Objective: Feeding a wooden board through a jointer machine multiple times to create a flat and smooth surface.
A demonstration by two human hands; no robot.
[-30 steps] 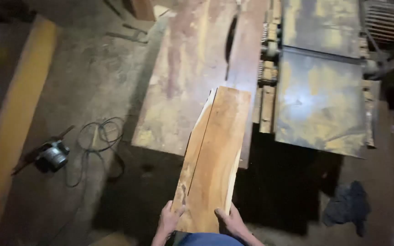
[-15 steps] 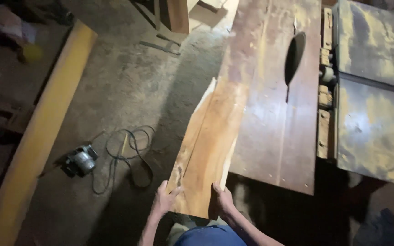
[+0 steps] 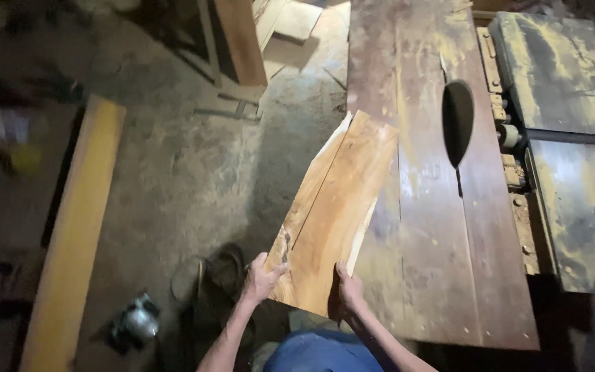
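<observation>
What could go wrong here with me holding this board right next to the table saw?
1. The saw blade stands exposed above the saw table with no guard visible; a slip could bring fingers near it.
2. The wooden board has an uneven edge and hangs partly off the table's left side, held only at its near end by the left hand and right hand; it could tip.
3. A power tool and cord on the floor may trip you.

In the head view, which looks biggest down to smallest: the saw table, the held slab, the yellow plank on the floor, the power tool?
1. Saw table
2. Yellow plank and held slab: alike; the slab is nearer the camera, so unsure
3. Power tool
</observation>
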